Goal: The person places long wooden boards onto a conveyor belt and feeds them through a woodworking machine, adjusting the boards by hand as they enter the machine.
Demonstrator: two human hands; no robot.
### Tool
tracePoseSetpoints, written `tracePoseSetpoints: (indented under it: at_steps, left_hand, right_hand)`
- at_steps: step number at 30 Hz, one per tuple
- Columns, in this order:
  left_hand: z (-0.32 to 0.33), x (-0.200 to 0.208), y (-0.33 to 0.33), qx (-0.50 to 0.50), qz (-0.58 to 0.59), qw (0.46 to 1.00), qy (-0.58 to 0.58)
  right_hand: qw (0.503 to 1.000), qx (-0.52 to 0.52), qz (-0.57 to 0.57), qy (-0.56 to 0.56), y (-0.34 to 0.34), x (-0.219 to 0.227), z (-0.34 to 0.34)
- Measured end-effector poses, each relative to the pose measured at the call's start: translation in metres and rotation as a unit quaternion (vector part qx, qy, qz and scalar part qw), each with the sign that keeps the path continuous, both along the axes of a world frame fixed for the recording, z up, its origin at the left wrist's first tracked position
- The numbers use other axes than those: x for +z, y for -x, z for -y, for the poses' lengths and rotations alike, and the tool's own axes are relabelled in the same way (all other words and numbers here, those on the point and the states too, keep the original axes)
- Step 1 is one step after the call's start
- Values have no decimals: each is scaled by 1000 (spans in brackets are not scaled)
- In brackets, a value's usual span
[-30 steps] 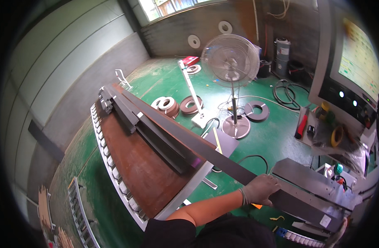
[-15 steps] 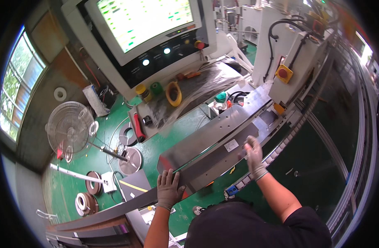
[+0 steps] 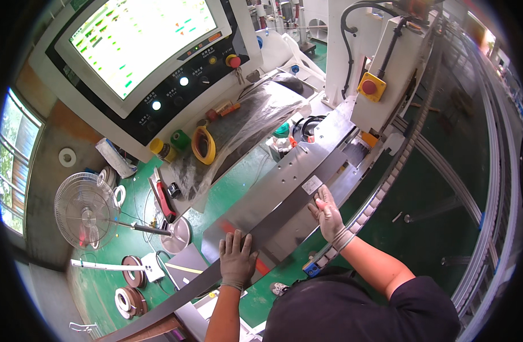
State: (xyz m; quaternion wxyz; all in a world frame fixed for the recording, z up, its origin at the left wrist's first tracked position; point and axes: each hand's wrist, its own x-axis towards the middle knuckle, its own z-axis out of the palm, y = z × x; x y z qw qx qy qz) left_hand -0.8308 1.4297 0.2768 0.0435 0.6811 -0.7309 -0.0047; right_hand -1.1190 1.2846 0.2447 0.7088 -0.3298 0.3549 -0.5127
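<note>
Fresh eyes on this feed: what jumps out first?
Probably the glowing screen at upper left. Next, the long dark strip slanting through the middle, with the left hand on it and the right hand beside its white label. A red button on a yellow box stands out at upper right.

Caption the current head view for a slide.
Gloved left hand on a long dark strip, gloved right hand near its white label.
</note>
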Motion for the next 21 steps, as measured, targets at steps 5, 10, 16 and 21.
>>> tracePoseSetpoints:
  at_steps: [5, 10, 16, 21]
  left_hand:
    - [30, -2, 31, 17, 15, 1000, 9]
    - [33, -1, 40, 17, 2, 1000, 4]
    - [78, 3, 86, 2, 1, 1000, -30]
    - [154, -11, 157, -26, -6, 1000, -5]
  right_hand:
    - [997, -54, 53, -30, 12, 1, 25]
    - [998, 26, 28, -47, -15, 13, -38]
    - [998, -52, -22, 17, 9, -2, 2]
    - [992, -119, 30, -32, 77, -7, 85]
